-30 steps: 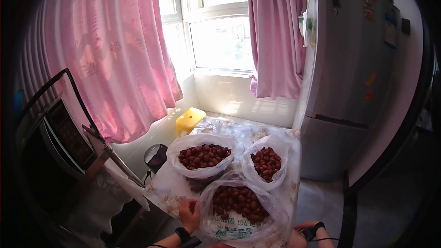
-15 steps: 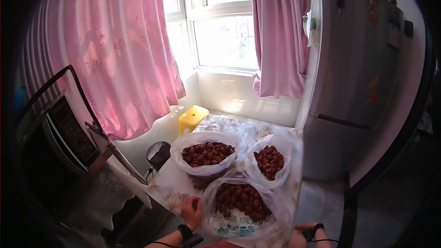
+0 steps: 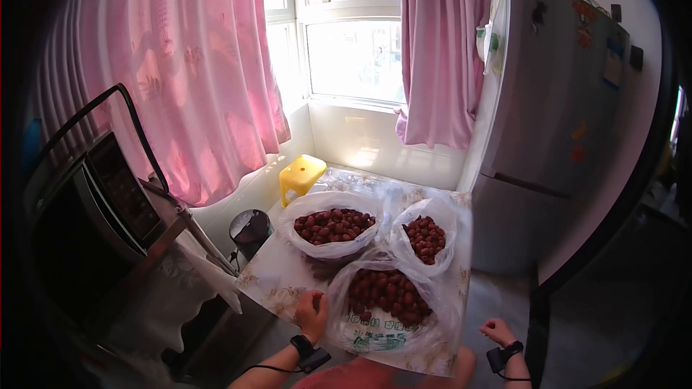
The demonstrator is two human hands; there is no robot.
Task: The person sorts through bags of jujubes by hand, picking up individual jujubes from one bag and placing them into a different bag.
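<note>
My left hand (image 3: pixel 311 315) is closed beside the left edge of the front plastic bag (image 3: pixel 378 342), over the table's front edge. Whether anything is inside its fingers I cannot make out. Past the table's right edge, my right hand (image 3: pixel 499 333) hangs in the air with its fingers curled together; what they hold, if anything, is too small to tell. The front bag is wide open, with red dates (image 3: pixel 389 295) in its far part and green print showing near me. Behind it stand a larger open bag (image 3: pixel 328 248) of red dates at left and a smaller one (image 3: pixel 441 265) at right.
The bags share a table (image 3: pixel 270 284) with a patterned cover. A yellow stool (image 3: pixel 303 171) and a dark round bin (image 3: pixel 250 233) are behind it and at its left. A microwave (image 3: pixel 119 194) stands at left, a grey refrigerator (image 3: pixel 548 101) at right. Pink curtains (image 3: pixel 194 79) flank the window.
My right hand has come up into fuller view beside the table's right edge. My left hand remains closed near the front bag. The view has shifted slightly.
</note>
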